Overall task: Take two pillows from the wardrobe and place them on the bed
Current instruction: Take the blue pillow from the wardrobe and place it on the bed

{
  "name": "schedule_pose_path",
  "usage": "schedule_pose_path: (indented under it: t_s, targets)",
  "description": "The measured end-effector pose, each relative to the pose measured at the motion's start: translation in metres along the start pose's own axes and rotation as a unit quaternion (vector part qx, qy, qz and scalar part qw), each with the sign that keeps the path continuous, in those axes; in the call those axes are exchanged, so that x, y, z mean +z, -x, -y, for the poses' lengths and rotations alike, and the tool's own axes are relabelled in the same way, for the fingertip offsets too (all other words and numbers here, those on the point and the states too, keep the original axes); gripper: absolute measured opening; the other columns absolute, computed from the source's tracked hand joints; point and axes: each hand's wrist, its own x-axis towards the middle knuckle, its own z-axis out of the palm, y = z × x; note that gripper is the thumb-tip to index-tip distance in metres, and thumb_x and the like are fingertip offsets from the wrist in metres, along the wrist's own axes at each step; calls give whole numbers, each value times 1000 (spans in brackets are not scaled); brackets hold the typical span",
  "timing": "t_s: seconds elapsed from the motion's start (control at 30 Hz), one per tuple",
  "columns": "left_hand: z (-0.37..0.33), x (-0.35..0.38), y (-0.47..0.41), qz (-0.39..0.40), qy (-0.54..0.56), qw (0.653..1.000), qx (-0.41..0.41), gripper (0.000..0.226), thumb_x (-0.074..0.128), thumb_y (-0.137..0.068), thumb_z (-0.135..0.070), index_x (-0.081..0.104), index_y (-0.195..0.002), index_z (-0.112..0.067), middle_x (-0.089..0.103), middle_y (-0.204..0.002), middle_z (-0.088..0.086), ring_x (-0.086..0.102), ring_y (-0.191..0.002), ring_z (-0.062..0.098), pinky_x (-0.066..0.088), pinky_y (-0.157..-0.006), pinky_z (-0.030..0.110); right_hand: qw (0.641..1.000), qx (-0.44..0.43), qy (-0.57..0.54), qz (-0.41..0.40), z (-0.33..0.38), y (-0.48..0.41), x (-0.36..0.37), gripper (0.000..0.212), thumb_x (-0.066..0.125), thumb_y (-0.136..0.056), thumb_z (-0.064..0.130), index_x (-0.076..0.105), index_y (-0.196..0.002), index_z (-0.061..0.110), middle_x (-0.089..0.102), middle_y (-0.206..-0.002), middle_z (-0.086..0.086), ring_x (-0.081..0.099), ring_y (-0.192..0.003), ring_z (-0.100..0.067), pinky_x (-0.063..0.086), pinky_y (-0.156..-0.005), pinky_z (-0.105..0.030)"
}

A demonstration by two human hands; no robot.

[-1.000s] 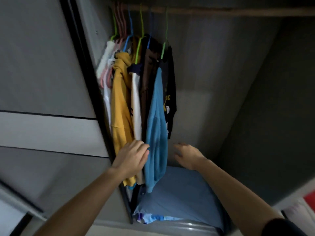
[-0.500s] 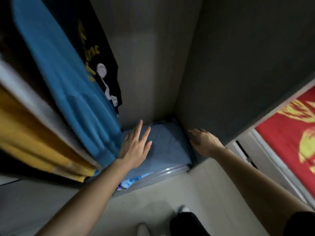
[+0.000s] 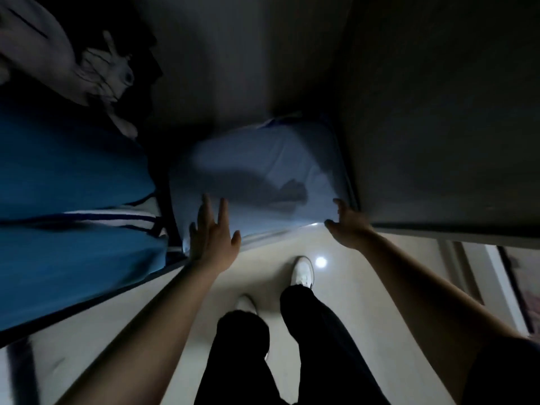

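A light blue pillow (image 3: 263,159) lies on the wardrobe floor, filling the space between the hanging clothes and the wardrobe's right wall. My left hand (image 3: 211,233) is at the pillow's front left corner, fingers spread and pointing into the wardrobe. My right hand (image 3: 347,226) is at the front right corner, fingers curled and apart. Neither hand holds the pillow. A second pillow is not visible; anything beneath the top one is hidden.
Hanging clothes, with a blue shirt (image 3: 73,176) nearest, crowd the left side above the wardrobe's edge. The dark wardrobe side wall (image 3: 438,112) stands on the right. My legs and white shoes (image 3: 302,273) stand on the pale floor just before the wardrobe's bottom rail.
My head has tipped sharply downward, bringing my legs and the floor into view. Both hands have dropped to the front corners of the pillow, the left one off the clothes.
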Motion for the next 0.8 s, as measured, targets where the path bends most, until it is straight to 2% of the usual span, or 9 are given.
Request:
schedule_pose_path:
  t_s: [0.17, 0.33, 0.47, 0.53, 0.6, 0.63, 0.7, 0.73, 0.8]
  targets:
    - [5, 96, -32, 83, 56, 992, -73, 85, 54, -93, -43, 1, -155, -20, -17, -161, 14, 8, -148, 36, 28, -114, 50, 995, 69, -52, 56, -23, -64, 76, 70, 56, -93, 30, 25, -154, 19, 47, -147, -17, 46, -132, -35, 41, -105, -39]
    - [23, 182, -71, 126, 4, 992, -22, 91, 54, -92, -47, -7, -154, -21, -22, -159, 14, -6, -149, 33, 14, -118, 54, 988, 107, -70, 90, -42, -126, 154, 70, 56, -93, 31, 25, -154, 17, 45, -147, -18, 44, -134, -34, 37, -106, -36]
    - [37, 235, -111, 96, -29, 994, 32, 95, 54, -90, -52, -10, -154, -23, -22, -159, 17, -11, -148, 37, 13, -117, 58, 965, 168, -182, 89, -37, -177, 202, 79, 64, -89, 37, 25, -155, 16, 53, -141, -11, 53, -127, -32, 43, -107, -41]
    - [44, 264, -129, 72, -50, 994, 65, 97, 57, -87, -52, -9, -154, -26, -19, -159, 19, -10, -147, 39, 14, -116, 62, 924, 213, -308, 75, -33, -203, 221, 85, 72, -83, 40, 29, -153, 17, 56, -133, -9, 58, -117, -29, 51, -100, -44]
    - [51, 287, -143, 43, -77, 992, 91, 101, 63, -82, -52, -2, -154, -27, -12, -160, 22, -6, -147, 41, 13, -114, 66, 851, 241, -460, 73, -25, -227, 237, 75, 79, -74, 40, 48, -139, 19, 51, -134, -6, 54, -119, -23, 53, -94, -40]
    - [54, 296, -149, 28, -88, 991, 98, 101, 65, -80, -52, 1, -155, -27, -8, -160, 23, -3, -147, 41, 10, -113, 68, 813, 245, -523, 77, -19, -235, 241, 65, 79, -72, 39, 55, -129, 20, 47, -137, -4, 49, -123, -22, 50, -98, -40]
    - [60, 308, -155, 5, -105, 988, 110, 102, 67, -77, -52, 4, -155, -28, -4, -160, 24, -1, -147, 42, 2, -111, 70, 749, 233, -615, 82, -10, -249, 245, 57, 76, -76, 40, 58, -127, 22, 44, -144, -5, 41, -133, -23, 38, -110, -43]
    - [62, 311, -156, -5, -110, 987, 116, 103, 67, -77, -52, 4, -155, -28, -3, -160, 24, -1, -147, 42, 1, -110, 70, 730, 217, -644, 77, -8, -254, 247, 59, 75, -76, 40, 58, -129, 22, 51, -143, -4, 45, -133, -22, 37, -109, -43]
    - [64, 312, -154, -23, -107, 986, 124, 107, 69, -74, -53, 3, -154, -28, -1, -160, 25, 0, -147, 43, 4, -110, 73, 711, 196, -673, 57, -6, -257, 250, 62, 76, -76, 42, 60, -132, 20, 66, -127, -3, 60, -117, -21, 46, -99, -40]
